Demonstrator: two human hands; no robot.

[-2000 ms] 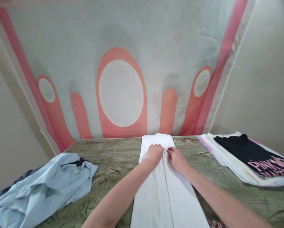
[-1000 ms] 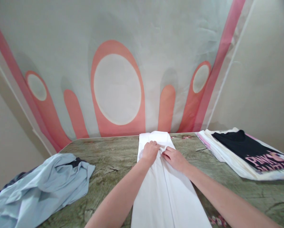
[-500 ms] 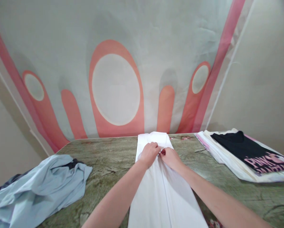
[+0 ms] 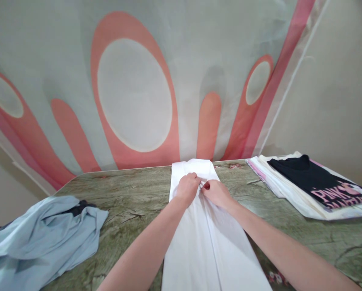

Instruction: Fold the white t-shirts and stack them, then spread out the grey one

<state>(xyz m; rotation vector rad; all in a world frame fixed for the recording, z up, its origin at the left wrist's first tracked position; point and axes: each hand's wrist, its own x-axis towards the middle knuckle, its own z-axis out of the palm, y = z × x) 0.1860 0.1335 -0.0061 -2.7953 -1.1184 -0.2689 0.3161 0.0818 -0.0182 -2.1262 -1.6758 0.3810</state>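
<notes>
A long white garment (image 4: pixel 196 250) lies in a narrow strip on the table, running away from me to the far edge. A seam or fold line runs down its near half; what kind of garment it is, I cannot tell. Near its far end, my left hand (image 4: pixel 187 189) is closed, pinching the cloth. Close beside it, my right hand (image 4: pixel 217 194) also pinches the fabric, thumb and fingers pressed together. Small creases spread from between the two hands. The exact bit of cloth in the fingertips is mostly hidden.
At the left, a crumpled light blue garment (image 4: pixel 62 238) lies with dark cloth (image 4: pixel 79 207) under it. A flat stack of white clothes (image 4: pixel 293 194) sits at the right, topped by a black printed T-shirt (image 4: pixel 305 171). Behind the wood-patterned table (image 4: pixel 132 198) hangs a patterned backdrop (image 4: pixel 135 97).
The camera view has tilted and shifted slightly, so the whole scene sits a little differently. Both hands keep their pinch on the white garment at about the same place.
</notes>
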